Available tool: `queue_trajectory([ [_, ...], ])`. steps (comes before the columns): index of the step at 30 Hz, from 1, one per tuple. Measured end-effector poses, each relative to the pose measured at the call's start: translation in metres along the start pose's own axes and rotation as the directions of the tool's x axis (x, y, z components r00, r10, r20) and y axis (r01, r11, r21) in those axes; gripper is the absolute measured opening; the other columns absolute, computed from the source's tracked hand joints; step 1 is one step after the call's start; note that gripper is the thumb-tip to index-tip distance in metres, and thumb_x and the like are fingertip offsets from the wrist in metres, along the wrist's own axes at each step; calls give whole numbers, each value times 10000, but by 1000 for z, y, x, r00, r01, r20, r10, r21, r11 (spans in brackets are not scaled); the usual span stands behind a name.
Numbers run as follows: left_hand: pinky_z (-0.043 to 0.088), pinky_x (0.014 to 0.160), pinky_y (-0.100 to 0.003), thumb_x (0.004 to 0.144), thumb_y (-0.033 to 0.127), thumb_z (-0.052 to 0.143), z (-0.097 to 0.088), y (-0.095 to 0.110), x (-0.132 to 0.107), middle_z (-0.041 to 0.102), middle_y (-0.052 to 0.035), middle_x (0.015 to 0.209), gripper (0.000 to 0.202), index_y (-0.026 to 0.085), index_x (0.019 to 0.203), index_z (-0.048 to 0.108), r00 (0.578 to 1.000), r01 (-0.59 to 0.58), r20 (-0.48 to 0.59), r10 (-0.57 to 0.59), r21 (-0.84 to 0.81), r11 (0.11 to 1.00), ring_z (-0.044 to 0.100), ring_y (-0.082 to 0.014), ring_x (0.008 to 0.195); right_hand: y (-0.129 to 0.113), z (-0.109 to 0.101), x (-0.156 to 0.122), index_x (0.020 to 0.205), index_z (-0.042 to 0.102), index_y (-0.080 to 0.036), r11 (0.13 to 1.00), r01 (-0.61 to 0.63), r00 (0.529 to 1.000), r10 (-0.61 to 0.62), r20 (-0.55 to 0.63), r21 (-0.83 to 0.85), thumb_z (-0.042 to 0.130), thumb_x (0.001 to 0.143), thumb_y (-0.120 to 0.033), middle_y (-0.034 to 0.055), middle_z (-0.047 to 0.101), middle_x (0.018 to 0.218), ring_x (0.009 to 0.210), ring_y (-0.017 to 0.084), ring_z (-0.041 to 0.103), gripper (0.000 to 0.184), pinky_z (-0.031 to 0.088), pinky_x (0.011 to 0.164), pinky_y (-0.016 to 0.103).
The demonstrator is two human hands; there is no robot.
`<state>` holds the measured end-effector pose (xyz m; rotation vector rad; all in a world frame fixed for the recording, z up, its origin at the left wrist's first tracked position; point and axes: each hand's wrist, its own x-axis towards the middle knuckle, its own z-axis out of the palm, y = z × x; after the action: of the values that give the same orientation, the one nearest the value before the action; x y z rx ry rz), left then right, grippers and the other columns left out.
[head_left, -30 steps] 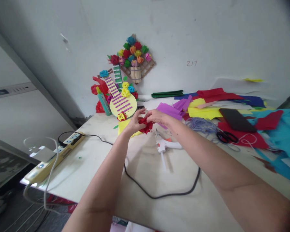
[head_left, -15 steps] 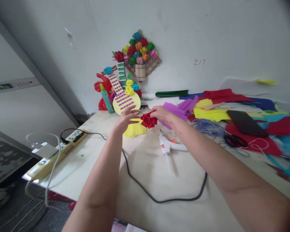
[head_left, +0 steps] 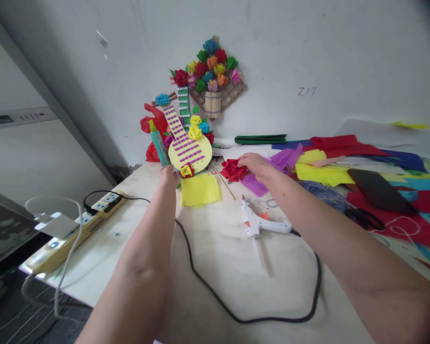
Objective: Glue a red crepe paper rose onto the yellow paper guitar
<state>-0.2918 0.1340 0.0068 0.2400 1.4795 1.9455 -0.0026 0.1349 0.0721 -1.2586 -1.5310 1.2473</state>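
Note:
My right hand (head_left: 257, 166) pinches the edge of a red paper flower (head_left: 232, 170) low over the table, beside purple paper (head_left: 254, 184). My left hand (head_left: 169, 175) is closed, fingers bunched, near the foot of a teal glue bottle (head_left: 159, 145); what it holds, if anything, is hidden. Right of it stands a yellow guitar-shaped craft (head_left: 190, 155) with purple strips, and a small red and yellow flower (head_left: 187, 170) is at its base. A yellow crepe paper sheet (head_left: 200, 190) and a thin wooden stick (head_left: 225, 185) lie between my hands.
A white glue gun (head_left: 252, 220) lies under my right forearm, its black cord (head_left: 215, 297) looping across the table. On the left edge is a power strip (head_left: 82, 229) with plugs. Coloured paper, string (head_left: 320, 195), scissors (head_left: 365, 218) and a dark flat device (head_left: 381, 190) cover the right side.
My left hand has moved left and down, away from the flower, and its spread fingers have closed. My right hand has moved the red flower slightly right. The view has shifted a little.

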Motion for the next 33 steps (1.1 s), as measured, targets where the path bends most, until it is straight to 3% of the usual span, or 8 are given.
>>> queue_trajectory([
  [6,459,619,-265,667,116,553,18,-4,28,535,8,668,200,207,831,483,995,-12,101,15,-29,1000,567,-143,637,5,-2,6,657,555,-164,1000,-22,1000,22,14,20,550,602,-83,-18,545,489,462,117,496,98,373,482,255],
  [10,495,704,-280,632,18,498,21,-4,32,585,-13,706,298,190,872,537,989,11,147,9,-140,990,592,-149,714,7,0,8,668,542,-167,997,-70,997,69,31,44,549,612,-70,-27,528,485,452,110,493,113,375,476,245],
  [14,517,747,-300,653,-22,486,23,-4,20,646,-45,820,374,187,953,566,965,25,258,42,-254,967,625,-172,835,7,3,7,689,536,-153,993,-81,996,78,33,88,539,604,-44,-32,514,476,434,95,481,139,384,472,231],
  [20,538,776,-311,753,11,497,27,-3,6,671,-21,902,349,233,1017,550,956,11,280,84,-320,947,634,-157,893,7,1,5,700,535,-156,990,-75,997,71,41,118,525,610,-50,-37,508,459,423,93,477,139,382,456,226],
  [26,535,733,-265,778,32,528,27,7,-13,685,-31,893,257,209,957,580,917,-84,333,219,-375,923,638,-126,776,1,-6,-1,701,539,-155,986,-40,998,33,46,163,535,598,-69,-24,537,464,427,104,499,135,395,466,236],
  [33,535,709,-249,762,70,594,11,16,-59,688,-14,812,199,185,925,593,844,-35,494,208,-336,941,634,-109,677,-12,-17,-28,705,532,-159,938,18,1000,-21,3,345,525,596,-83,-32,558,483,414,108,524,134,426,446,230],
])
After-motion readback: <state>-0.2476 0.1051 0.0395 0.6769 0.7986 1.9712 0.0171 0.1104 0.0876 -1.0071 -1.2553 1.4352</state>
